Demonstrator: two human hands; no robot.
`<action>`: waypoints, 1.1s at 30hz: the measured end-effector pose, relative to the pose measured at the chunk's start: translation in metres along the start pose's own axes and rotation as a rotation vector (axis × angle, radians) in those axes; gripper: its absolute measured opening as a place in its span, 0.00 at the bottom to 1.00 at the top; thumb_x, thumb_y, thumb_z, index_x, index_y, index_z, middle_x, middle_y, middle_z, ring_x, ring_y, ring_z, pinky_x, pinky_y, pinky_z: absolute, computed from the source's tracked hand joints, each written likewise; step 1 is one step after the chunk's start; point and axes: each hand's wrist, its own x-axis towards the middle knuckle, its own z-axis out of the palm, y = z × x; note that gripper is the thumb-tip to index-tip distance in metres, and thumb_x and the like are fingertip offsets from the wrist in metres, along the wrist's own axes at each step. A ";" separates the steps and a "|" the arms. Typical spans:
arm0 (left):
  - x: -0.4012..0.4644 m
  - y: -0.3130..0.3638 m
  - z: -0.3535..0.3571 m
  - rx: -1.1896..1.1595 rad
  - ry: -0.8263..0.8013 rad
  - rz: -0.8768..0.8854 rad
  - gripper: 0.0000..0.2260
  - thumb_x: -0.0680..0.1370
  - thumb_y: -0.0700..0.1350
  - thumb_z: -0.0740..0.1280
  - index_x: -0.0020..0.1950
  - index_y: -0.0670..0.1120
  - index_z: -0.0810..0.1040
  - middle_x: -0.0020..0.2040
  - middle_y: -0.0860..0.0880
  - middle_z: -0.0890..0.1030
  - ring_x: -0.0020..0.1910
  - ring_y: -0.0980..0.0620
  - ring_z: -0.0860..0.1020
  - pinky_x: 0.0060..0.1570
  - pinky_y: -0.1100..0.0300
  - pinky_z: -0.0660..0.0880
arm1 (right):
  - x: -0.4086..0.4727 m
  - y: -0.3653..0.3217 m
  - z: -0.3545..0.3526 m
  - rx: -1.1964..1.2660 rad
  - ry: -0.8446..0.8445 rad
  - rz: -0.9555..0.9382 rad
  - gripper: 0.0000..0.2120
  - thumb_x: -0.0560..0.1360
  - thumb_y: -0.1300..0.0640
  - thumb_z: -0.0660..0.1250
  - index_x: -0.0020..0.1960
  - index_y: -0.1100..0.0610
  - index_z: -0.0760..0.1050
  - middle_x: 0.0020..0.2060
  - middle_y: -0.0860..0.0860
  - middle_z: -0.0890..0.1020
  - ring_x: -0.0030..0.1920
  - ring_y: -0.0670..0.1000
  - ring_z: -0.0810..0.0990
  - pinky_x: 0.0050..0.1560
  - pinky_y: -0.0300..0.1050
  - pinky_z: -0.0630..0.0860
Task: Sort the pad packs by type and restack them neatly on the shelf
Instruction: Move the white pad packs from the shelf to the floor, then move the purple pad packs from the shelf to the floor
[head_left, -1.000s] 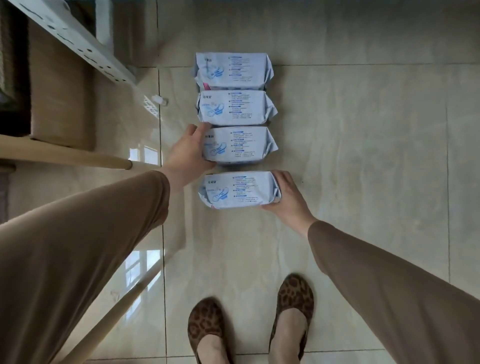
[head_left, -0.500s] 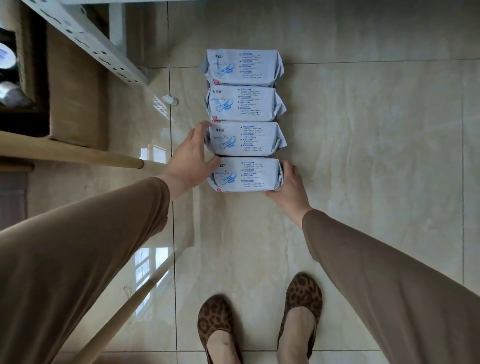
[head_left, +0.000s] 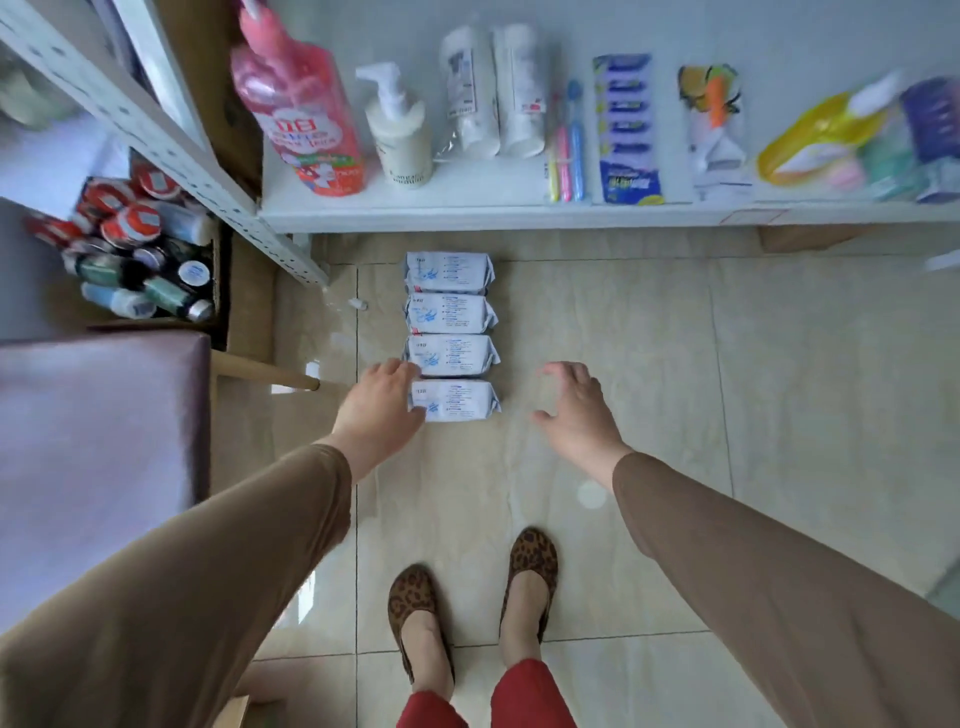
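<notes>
Left hand (head_left: 376, 410) fingers (head_left: 402, 370) spread loosely against nearest pad pack (head_left: 456, 400), grasping nothing; right hand (head_left: 574, 410) open, apart. Four matching pad packs in one tidy near-to-far row on floor (head_left: 649, 364), likely sorted for restacking on shelf (head_left: 519, 215) beyond.

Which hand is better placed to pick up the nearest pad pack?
Left. The left hand overlaps the nearest pad pack at its left end; the right hand hangs open, clear of it.

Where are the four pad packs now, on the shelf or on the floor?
On the floor. The four pad packs lie flat in one row on the tiles, in front of the white shelf.
</notes>
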 end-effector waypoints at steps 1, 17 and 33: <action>-0.009 0.015 -0.024 0.002 0.011 0.018 0.23 0.76 0.48 0.67 0.70 0.46 0.70 0.67 0.47 0.73 0.64 0.45 0.70 0.62 0.52 0.69 | -0.013 -0.011 -0.025 -0.024 0.004 -0.023 0.26 0.74 0.58 0.69 0.71 0.54 0.67 0.69 0.53 0.67 0.65 0.58 0.69 0.62 0.49 0.69; -0.161 0.270 -0.360 0.101 0.276 0.380 0.17 0.76 0.53 0.68 0.64 0.53 0.75 0.61 0.50 0.78 0.61 0.47 0.75 0.55 0.52 0.73 | -0.218 -0.147 -0.412 -0.071 0.315 -0.178 0.22 0.75 0.50 0.69 0.67 0.52 0.71 0.63 0.51 0.77 0.64 0.55 0.73 0.63 0.51 0.71; -0.076 0.513 -0.460 0.019 0.409 0.370 0.20 0.76 0.56 0.68 0.66 0.53 0.73 0.62 0.50 0.77 0.60 0.49 0.75 0.57 0.53 0.73 | -0.155 -0.032 -0.682 -0.060 0.415 -0.319 0.21 0.78 0.49 0.68 0.68 0.52 0.70 0.65 0.48 0.75 0.65 0.50 0.72 0.64 0.48 0.71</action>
